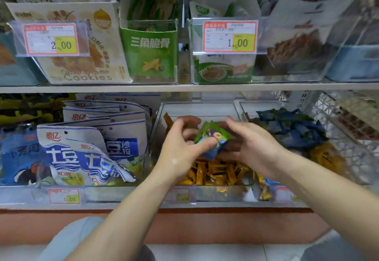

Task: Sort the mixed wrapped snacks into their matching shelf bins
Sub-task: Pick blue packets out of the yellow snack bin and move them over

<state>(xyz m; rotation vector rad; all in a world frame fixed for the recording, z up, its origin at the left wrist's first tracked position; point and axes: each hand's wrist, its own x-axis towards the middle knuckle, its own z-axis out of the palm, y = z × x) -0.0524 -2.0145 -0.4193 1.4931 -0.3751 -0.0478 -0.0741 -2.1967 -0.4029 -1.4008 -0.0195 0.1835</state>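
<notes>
I'm holding two snacks over the clear bin point(196, 107) on the lower shelf.
My left hand point(178, 152) is pinching a green snack point(213, 131) and a blue snack point(212, 151) together, its grip clamped on them with the thumb on top, just above the yellow snacks point(215, 173) lying in the bin. My right hand point(254, 147) is touching the same pair from the bin's right side, thumb lifted; I cannot tell whether its grip is closing. Blue wrappers point(293, 130) are lying just right of the bin, white bags point(86, 150) leaning just left of it.
</notes>
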